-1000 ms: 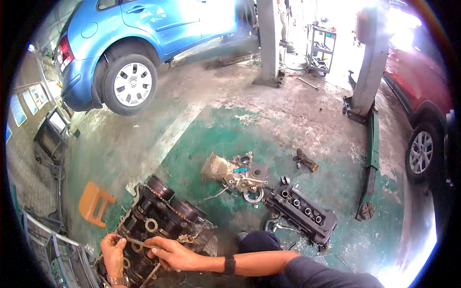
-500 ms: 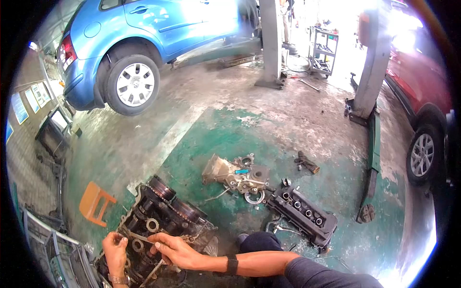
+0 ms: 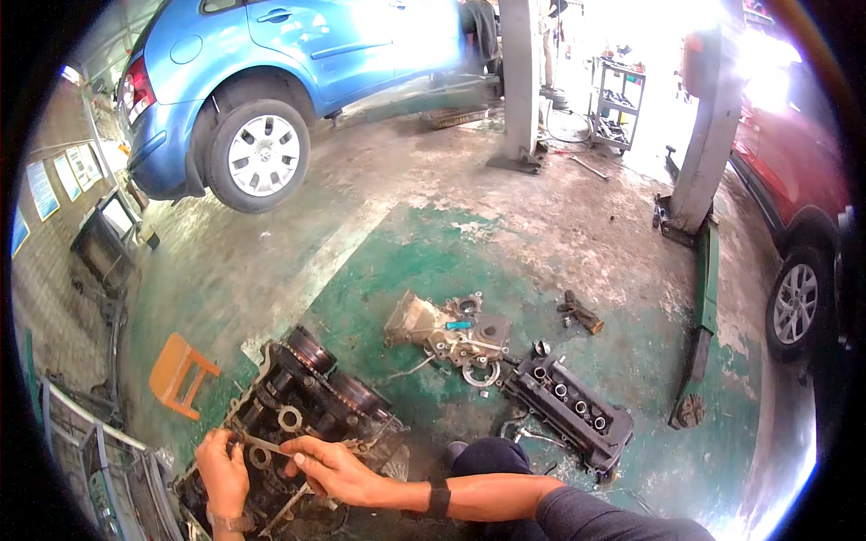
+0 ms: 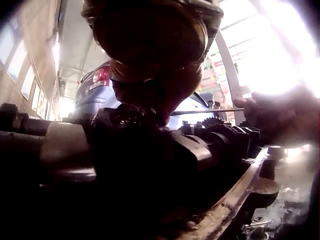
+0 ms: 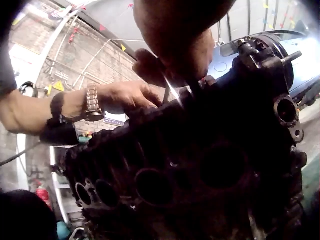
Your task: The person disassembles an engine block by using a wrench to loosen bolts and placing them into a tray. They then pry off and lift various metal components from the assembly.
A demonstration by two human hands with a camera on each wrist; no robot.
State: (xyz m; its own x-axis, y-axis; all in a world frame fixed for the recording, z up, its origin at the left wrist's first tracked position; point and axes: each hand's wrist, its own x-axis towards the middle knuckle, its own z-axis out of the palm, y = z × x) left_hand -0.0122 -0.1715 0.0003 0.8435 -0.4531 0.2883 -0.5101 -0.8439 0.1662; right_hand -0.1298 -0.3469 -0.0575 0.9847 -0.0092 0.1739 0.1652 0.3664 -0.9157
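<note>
An engine's cylinder head with open camshafts and two round cam gears point(image 3: 361, 397) lies below both hands, at the lower left of the head view. My right hand point(image 3: 334, 471) pinches one end of a thin metal strip point(image 3: 262, 443) between thumb and fingers. The strip's far end runs to my left hand point(image 3: 222, 473), whose curled fingertips grip it low over the camshafts. In the left wrist view, those fingers point(image 4: 155, 95) come down right at the camshaft, partly in deep shadow. Seen from the right wrist, the strip point(image 5: 174, 90) slants down toward the engine's dark top edge.
A black valve cover point(image 3: 570, 408) and a dirty metal engine housing point(image 3: 446, 332) lie on the green floor to the right. An orange stool point(image 3: 182, 374) stands behind the engine at left. Farther off are a blue car point(image 3: 271, 54), lift posts point(image 3: 520, 90) and a red car point(image 3: 785, 153).
The left hand has turned so its back faces the head camera and its thumb is less visible. The right hand keeps its pinch on the strip. The head view has swung slightly left.
</note>
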